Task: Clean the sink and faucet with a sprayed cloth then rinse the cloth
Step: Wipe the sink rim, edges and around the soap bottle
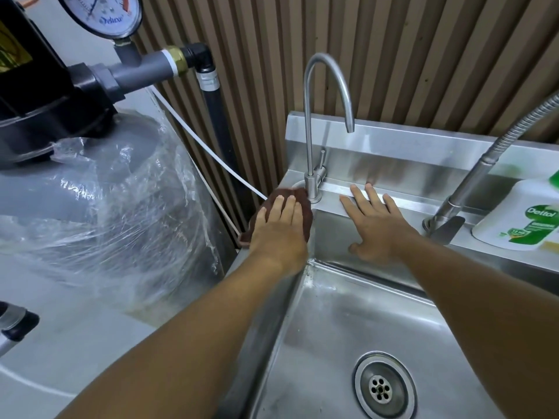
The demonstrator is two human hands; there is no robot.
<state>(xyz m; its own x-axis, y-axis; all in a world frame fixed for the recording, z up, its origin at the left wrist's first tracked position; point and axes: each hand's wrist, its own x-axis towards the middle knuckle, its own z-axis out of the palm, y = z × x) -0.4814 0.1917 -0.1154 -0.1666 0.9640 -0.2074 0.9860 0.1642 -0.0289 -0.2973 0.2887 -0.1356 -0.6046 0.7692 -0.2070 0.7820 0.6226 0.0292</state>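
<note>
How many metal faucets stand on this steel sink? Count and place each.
2. The curved gooseneck steel faucet rises rear left; the flexible-hose spray faucet stands rear right. More could lie off-frame right.

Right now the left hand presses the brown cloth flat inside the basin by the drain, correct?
No, not by the drain. The head view shows the left hand pressing the brown cloth flat on the back-left corner of the sink, beside the faucet.
</note>
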